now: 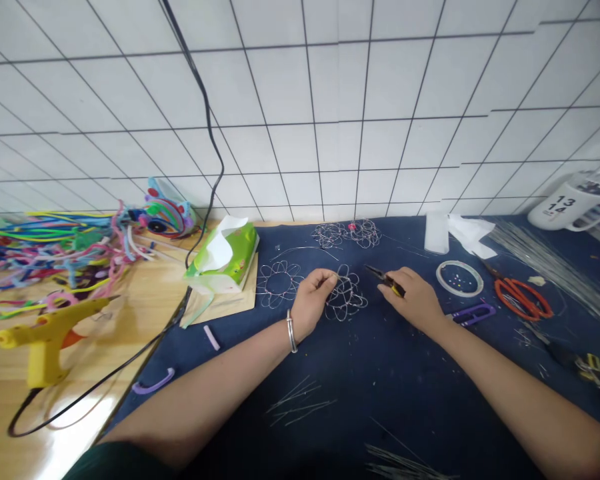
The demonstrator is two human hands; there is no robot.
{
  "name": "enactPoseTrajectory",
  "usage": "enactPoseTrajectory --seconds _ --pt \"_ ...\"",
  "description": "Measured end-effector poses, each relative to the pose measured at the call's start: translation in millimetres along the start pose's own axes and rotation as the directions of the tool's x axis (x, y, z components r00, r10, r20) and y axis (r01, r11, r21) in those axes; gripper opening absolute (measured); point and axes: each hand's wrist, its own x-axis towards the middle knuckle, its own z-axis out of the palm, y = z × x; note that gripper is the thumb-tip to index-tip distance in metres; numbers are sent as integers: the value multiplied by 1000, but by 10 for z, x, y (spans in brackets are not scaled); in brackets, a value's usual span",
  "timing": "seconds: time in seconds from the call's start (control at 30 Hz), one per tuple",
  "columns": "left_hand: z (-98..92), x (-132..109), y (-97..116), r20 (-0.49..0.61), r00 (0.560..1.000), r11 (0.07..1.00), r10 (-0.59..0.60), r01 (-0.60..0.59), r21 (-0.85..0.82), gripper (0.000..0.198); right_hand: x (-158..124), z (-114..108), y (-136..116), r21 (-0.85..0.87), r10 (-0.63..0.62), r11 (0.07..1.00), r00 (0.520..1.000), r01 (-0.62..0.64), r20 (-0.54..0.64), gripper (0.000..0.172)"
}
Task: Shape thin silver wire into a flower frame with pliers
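My left hand (316, 300), with a silver bangle at the wrist, pinches the left edge of a wire flower (349, 300) made of thin looped petals. In my right hand (416, 300) is a pair of pliers (393, 285) with dark jaws and a black and yellow handle. The jaws point left toward the wire flower and stay a little apart from it. Whether the jaws are parted is too small to tell. Left of my left hand lies another flat wire flower (280, 283). A curved length of wire (305, 249) rests behind it.
Bundled wire flowers (347, 233) lie by the tiled wall. On the right are a round bead dish (460, 279), purple snips (473, 315), orange-handled scissors (523, 298), straight wires (560, 267) and a white mug (573, 203). Leftward are a tissue pack (243, 257) and a yellow glue gun (47, 340).
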Motion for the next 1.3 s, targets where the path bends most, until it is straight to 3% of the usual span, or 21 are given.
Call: enactPoseTrajectory --seconds 0.13,0.27,0.37,0.6,0.7,0.8,0.9,1.03,1.17,1.3 --pt "-19 35 -31 -90 995 969 -41 18 -248 15 34 -3 41 -8 62 998 998 -62 29 29" --pt "-51 65 -6 -82 994 900 -73 30 -436 12 19 -10 -5 -105 -41 993 997 47 59 29" --pt "-66 71 -4 -75 992 877 -98 51 -478 11 -7 2 -59 -163 -120 978 989 133 86 28" --pt "-198 165 -10 55 986 808 -157 160 -568 11 -24 16 -60 -171 -134 974 986 150 99 29" --pt "-386 316 133 -9 985 814 -174 139 -564 12 -21 -68 -83 -155 -156 972 979 175 130 28" --pt "-582 475 373 -68 994 836 -83 32 -548 8 -9 -190 -283 -79 -215 970 963 230 162 32" --pt "-696 567 632 -104 995 854 -4 -51 -517 6 30 -244 -673 64 -322 947 935 315 150 34" --pt "-712 552 897 -143 989 867 47 -111 -487 6 92 -77 -1200 209 -484 869 859 448 170 28" --pt "-655 458 1003 -125 990 883 68 -118 -455 6 122 169 -1439 239 -556 829 791 506 255 22" --pt "-568 425 972 -95 994 898 50 -87 -432 7 120 254 -1523 233 -557 826 803 513 210 25"
